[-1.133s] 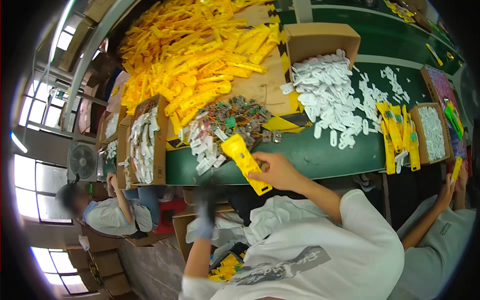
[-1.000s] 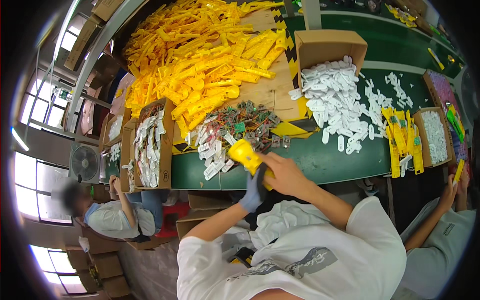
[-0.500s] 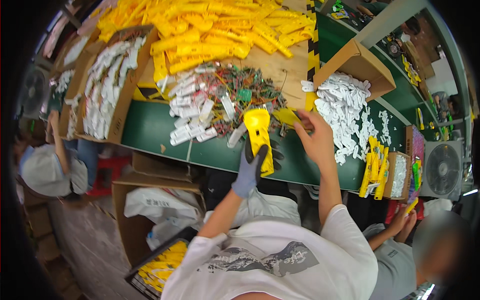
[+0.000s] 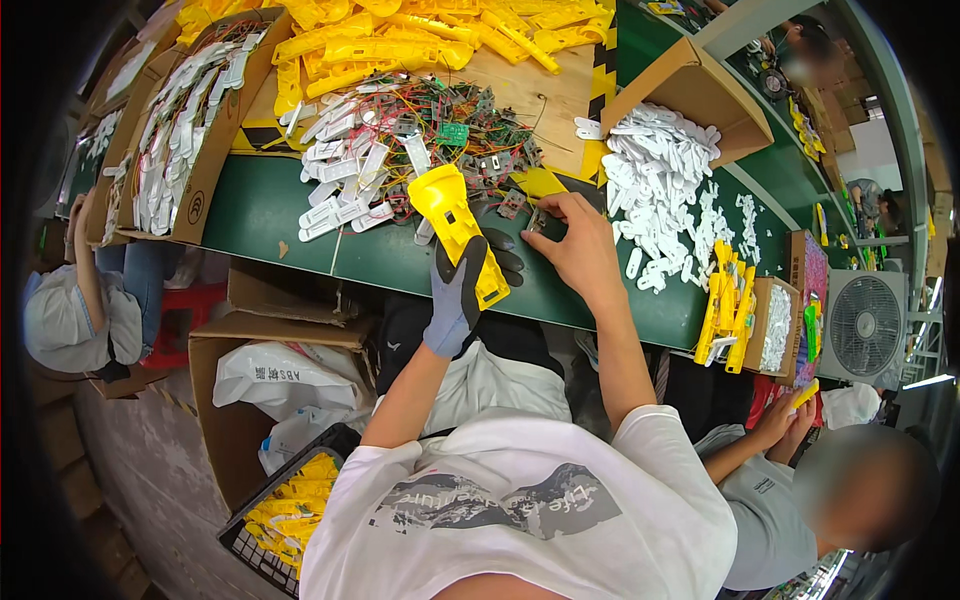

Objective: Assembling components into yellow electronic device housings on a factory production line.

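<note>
Yellow casing [image 4: 460,233] — flared, tilted leftward.

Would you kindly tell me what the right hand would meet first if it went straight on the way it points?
The right hand would probably meet the small grey part right by its fingertips; whether they already touch, and the exact depth, is hard to tell.

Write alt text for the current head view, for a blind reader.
A left hand in a grey-and-black glove holds a long yellow plastic shell over a green table; the bare right hand is beside small grey parts. Beyond lie tangled wired parts, heaped yellow plastic shells and, to the right, heaped white oval pieces.
</note>
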`<action>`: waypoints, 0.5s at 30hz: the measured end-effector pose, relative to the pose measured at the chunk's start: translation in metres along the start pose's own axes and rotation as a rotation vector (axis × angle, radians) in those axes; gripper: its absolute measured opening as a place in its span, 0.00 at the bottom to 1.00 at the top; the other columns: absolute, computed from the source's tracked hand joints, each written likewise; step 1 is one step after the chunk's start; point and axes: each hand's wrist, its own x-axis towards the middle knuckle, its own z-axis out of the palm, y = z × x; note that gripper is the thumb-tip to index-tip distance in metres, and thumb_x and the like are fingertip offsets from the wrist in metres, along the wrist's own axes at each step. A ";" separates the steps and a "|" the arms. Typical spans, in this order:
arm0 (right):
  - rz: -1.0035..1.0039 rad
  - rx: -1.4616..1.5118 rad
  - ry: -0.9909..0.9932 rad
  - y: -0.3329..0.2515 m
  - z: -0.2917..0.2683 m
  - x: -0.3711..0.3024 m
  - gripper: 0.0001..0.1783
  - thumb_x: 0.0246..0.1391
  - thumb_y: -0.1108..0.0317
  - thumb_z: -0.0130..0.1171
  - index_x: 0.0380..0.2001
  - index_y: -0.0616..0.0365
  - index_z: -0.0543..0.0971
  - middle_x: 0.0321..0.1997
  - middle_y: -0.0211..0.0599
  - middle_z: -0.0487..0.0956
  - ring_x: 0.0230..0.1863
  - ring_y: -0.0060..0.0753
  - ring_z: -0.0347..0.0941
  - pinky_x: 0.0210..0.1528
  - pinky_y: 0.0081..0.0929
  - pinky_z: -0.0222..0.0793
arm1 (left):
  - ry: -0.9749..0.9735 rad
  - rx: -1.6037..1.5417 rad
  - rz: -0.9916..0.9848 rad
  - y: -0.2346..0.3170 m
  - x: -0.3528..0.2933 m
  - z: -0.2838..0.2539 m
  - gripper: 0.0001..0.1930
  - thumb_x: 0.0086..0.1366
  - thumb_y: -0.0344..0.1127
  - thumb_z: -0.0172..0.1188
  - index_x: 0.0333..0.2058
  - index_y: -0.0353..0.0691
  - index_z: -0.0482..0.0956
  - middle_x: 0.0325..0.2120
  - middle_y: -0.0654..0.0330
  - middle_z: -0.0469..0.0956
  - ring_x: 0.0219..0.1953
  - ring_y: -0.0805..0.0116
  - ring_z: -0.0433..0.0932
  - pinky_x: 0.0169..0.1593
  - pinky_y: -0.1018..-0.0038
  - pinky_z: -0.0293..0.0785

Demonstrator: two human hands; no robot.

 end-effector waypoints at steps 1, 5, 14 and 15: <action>0.030 0.035 0.003 -0.001 -0.001 -0.001 0.21 0.37 0.67 0.68 0.37 0.60 0.74 0.36 0.38 0.76 0.36 0.36 0.73 0.40 0.29 0.69 | -0.006 0.019 0.016 -0.001 -0.001 -0.001 0.19 0.64 0.34 0.51 0.51 0.36 0.60 0.32 0.52 0.74 0.28 0.61 0.78 0.27 0.66 0.79; 0.135 0.607 0.232 0.018 0.003 -0.004 0.21 0.39 0.69 0.68 0.38 0.62 0.74 0.37 0.35 0.76 0.34 0.24 0.73 0.39 0.21 0.69 | -0.093 0.034 0.062 -0.001 -0.001 0.001 0.18 0.63 0.34 0.51 0.50 0.36 0.61 0.32 0.53 0.74 0.28 0.62 0.78 0.27 0.67 0.79; -0.029 1.300 0.626 0.006 -0.038 0.004 0.16 0.55 0.75 0.52 0.47 0.70 0.69 0.44 0.42 0.75 0.44 0.31 0.73 0.47 0.23 0.68 | -0.028 0.178 0.138 0.001 -0.009 0.007 0.15 0.59 0.28 0.54 0.44 0.36 0.62 0.32 0.53 0.74 0.27 0.63 0.78 0.29 0.70 0.78; -0.044 1.269 0.543 0.006 -0.041 0.002 0.16 0.55 0.74 0.52 0.47 0.70 0.69 0.45 0.43 0.75 0.45 0.32 0.73 0.47 0.24 0.68 | -0.034 0.184 0.134 -0.002 -0.007 0.003 0.15 0.59 0.28 0.54 0.44 0.36 0.62 0.32 0.53 0.74 0.27 0.63 0.78 0.29 0.70 0.78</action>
